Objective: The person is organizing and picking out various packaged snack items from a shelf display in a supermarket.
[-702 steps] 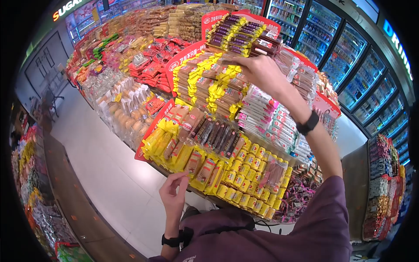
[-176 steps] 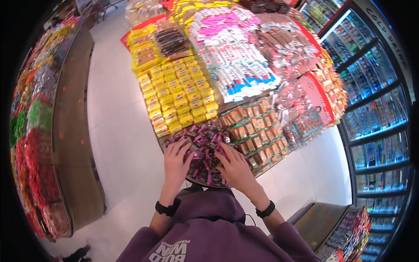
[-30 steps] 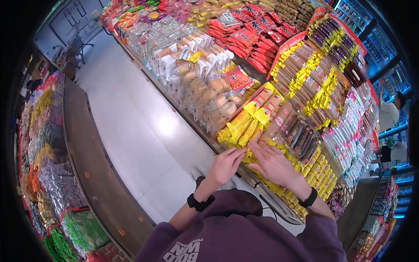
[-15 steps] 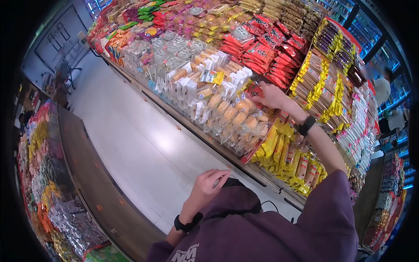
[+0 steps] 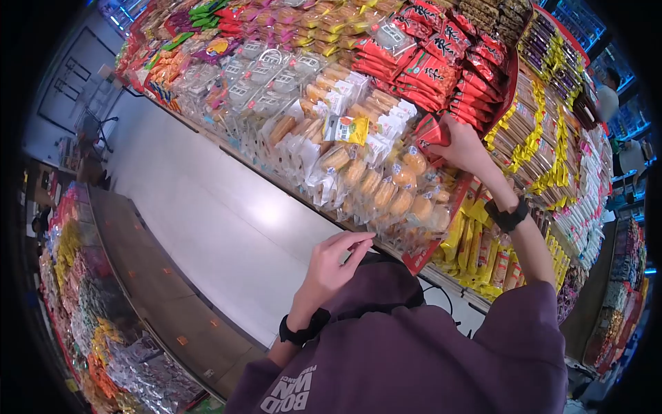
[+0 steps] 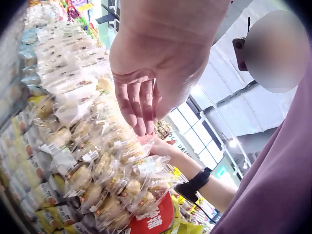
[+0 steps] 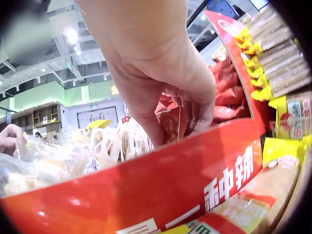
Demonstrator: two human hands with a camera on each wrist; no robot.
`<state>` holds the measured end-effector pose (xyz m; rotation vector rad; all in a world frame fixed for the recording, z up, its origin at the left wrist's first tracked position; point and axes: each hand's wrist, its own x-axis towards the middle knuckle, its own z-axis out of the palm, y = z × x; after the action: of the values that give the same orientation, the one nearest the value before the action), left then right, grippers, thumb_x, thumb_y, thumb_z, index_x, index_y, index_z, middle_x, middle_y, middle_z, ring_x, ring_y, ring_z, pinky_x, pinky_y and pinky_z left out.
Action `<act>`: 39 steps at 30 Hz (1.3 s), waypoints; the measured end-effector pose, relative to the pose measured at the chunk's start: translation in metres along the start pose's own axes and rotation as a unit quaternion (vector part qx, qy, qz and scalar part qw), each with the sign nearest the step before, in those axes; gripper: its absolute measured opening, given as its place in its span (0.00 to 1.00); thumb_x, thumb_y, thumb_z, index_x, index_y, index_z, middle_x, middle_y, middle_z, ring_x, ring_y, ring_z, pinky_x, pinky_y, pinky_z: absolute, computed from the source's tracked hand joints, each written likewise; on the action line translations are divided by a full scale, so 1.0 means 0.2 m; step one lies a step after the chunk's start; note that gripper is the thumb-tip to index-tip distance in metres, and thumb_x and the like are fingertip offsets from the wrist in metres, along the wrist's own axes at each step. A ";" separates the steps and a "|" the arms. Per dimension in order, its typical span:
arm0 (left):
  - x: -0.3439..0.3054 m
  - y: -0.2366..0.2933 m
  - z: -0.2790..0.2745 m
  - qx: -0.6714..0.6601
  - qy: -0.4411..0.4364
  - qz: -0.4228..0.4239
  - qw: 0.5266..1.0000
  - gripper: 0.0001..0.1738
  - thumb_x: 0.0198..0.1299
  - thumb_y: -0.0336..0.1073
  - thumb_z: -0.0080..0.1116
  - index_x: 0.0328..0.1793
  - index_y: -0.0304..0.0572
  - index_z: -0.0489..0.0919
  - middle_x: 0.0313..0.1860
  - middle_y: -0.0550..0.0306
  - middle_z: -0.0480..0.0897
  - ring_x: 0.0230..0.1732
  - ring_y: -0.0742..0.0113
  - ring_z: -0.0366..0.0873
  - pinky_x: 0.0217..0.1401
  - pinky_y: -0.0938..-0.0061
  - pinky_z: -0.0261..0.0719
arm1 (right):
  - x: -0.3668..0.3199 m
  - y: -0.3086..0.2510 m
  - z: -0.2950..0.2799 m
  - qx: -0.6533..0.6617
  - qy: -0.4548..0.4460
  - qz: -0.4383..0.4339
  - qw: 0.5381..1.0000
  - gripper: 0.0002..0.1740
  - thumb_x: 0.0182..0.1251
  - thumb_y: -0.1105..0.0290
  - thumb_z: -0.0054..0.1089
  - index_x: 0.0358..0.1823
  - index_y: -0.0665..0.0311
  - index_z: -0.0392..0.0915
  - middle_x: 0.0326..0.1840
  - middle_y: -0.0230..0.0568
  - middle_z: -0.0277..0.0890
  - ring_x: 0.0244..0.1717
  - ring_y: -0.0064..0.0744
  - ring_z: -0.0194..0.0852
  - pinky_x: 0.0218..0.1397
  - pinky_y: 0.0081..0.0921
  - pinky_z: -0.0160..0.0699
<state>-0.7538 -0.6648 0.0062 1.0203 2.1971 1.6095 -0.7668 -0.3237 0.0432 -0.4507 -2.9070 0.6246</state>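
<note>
My right hand (image 5: 465, 146) reaches over the display and pinches a red snack packet (image 5: 429, 132) between thumb and fingers. In the right wrist view the packet (image 7: 171, 124) stands upright in the grip, behind a red divider board (image 7: 146, 180). Clear-wrapped round pastries (image 5: 386, 190) lie just left of that hand, and a pile of similar red packets (image 5: 431, 69) rises beyond it. My left hand (image 5: 332, 265) hovers in front of the display edge, its fingers loosely extended and nothing in them. The left wrist view shows its fingers (image 6: 137, 105) side by side.
Yellow-ended snack packs (image 5: 476, 241) fill the section right of the divider. A small yellow-and-white packet (image 5: 347, 130) lies on the pastries. The white floor aisle (image 5: 227, 200) runs left, with another candy counter (image 5: 165, 276) across it. Drink fridges (image 5: 614, 69) stand at the far right.
My right hand has left the yellow packs near the edge, reached forward to the red packet and taken hold of it. My left hand has drawn back from the display, and the view has turned left.
</note>
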 end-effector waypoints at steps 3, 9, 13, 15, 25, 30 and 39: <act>0.13 0.03 -0.03 -0.032 -0.021 0.007 0.999 0.11 0.67 0.25 0.58 0.53 0.30 0.83 0.39 0.50 0.87 0.37 0.66 0.86 0.41 0.76 0.82 | -0.11 -0.08 -0.09 0.164 0.045 0.034 0.985 0.29 0.56 0.65 0.76 0.53 0.72 0.71 0.45 0.53 0.82 0.46 0.43 0.83 0.50 0.35 0.82; 0.34 0.10 0.00 -0.272 -0.013 -0.152 0.950 0.20 0.69 0.27 0.59 0.65 0.29 0.73 0.46 0.50 0.85 0.40 0.69 0.85 0.40 0.75 0.86 | -0.31 -0.36 0.01 0.567 -0.087 0.129 0.809 0.31 0.61 0.69 0.74 0.60 0.69 0.66 0.51 0.43 0.81 0.51 0.25 0.79 0.57 0.28 0.79; 0.38 0.13 -0.02 -0.322 0.007 -0.196 0.926 0.20 0.65 0.25 0.62 0.62 0.28 0.74 0.42 0.53 0.85 0.37 0.72 0.84 0.34 0.78 0.84 | -0.33 -0.47 0.07 0.572 -0.130 0.089 0.805 0.28 0.66 0.68 0.71 0.62 0.69 0.67 0.52 0.41 0.82 0.52 0.24 0.78 0.58 0.27 0.78; 0.38 0.11 -0.06 -0.314 0.015 -0.206 0.927 0.20 0.64 0.25 0.64 0.61 0.27 0.75 0.40 0.54 0.85 0.36 0.74 0.83 0.32 0.79 0.83 | -0.34 -0.48 0.09 0.598 -0.125 0.066 0.789 0.26 0.69 0.70 0.67 0.64 0.69 0.68 0.54 0.38 0.82 0.53 0.22 0.77 0.60 0.25 0.76; 0.44 0.10 -0.17 -0.272 0.001 -0.212 0.939 0.23 0.60 0.26 0.68 0.60 0.26 0.76 0.37 0.55 0.86 0.33 0.76 0.83 0.32 0.81 0.80 | -0.29 -0.51 0.12 0.653 -0.161 0.062 0.737 0.27 0.69 0.76 0.64 0.67 0.70 0.68 0.54 0.41 0.84 0.54 0.20 0.78 0.60 0.22 0.78; 0.45 0.05 -0.17 -0.233 -0.003 -0.143 0.962 0.21 0.54 0.24 0.72 0.55 0.29 0.81 0.43 0.54 0.85 0.40 0.72 0.84 0.40 0.79 0.83 | -0.29 -0.50 0.10 0.574 -0.098 -0.006 0.813 0.26 0.63 0.81 0.67 0.63 0.67 0.73 0.53 0.39 0.84 0.53 0.24 0.81 0.60 0.24 0.79; 0.45 0.06 -0.14 -0.195 -0.020 -0.103 0.975 0.22 0.50 0.23 0.74 0.53 0.33 0.83 0.39 0.60 0.85 0.40 0.76 0.83 0.45 0.79 0.81 | -0.34 -0.46 0.09 0.544 -0.055 -0.023 0.837 0.26 0.56 0.80 0.73 0.58 0.67 0.78 0.50 0.36 0.85 0.49 0.22 0.82 0.56 0.25 0.80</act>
<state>-0.8318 -0.6255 0.0458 0.6822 1.7893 1.8021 -0.7294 -0.4315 0.0608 -0.1642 -2.0879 2.0947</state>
